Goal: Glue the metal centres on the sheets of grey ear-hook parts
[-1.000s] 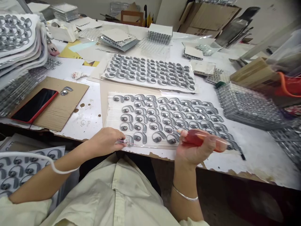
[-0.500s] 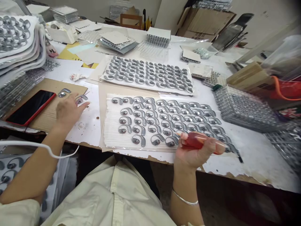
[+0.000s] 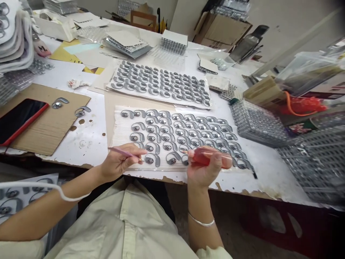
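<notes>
Pinched in my left hand is a thin pink stick, its tip by the lower left pieces on a white ribbed sheet. My right hand is wrapped round a red squeeze bottle, whose nozzle points left over the front row. Rows of grey hook-shaped pieces with round silver parts lie on the sheet. Two similar pieces, one near the phone and one at the cardboard's edge, lie to the left.
A second filled sheet lies behind. A red-edged phone rests on brown cardboard at left. Stacked trays stand at right, near an orange-handled red item. A white cable crosses my left forearm.
My left hand has moved right from the loose pieces to the sheet's lower left and now holds the pink stick. The view has shifted; my right hand still holds the bottle.
</notes>
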